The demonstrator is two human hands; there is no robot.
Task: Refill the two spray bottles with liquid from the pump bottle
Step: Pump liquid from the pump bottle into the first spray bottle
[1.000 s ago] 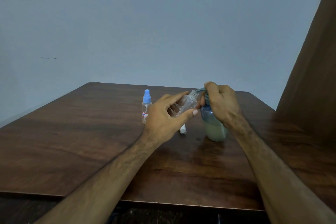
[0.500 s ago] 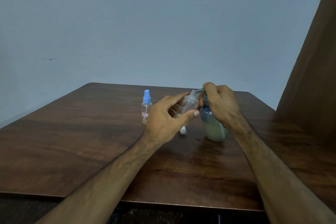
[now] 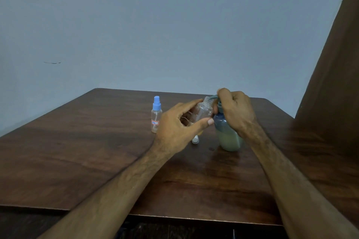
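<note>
Left hand (image 3: 179, 128): fingers wrapped round uncapped clear plastic spray bottle (image 3: 202, 111), tilted, mouth under spout
Right hand (image 3: 236, 110): curled over teal pump bottle (image 3: 228, 134) head
Beyond left grip: blue-capped clear spray bottle (image 3: 156, 117), upright

Very little moves across the second. The left hand (image 3: 174, 128), gripping the small clear uncapped plastic spray bottle (image 3: 203, 110), edges slightly rightward, so its thumb tip now sits a touch lower and closer to the translucent grey-blue pump bottle of pale green liquid (image 3: 229, 137). The right hand (image 3: 238, 111), curled over the pump head, dips marginally, and the grey-green spout (image 3: 213, 97) sits a shade lower at the clear bottle's threaded mouth. Whether liquid has passed cannot be told.
</note>
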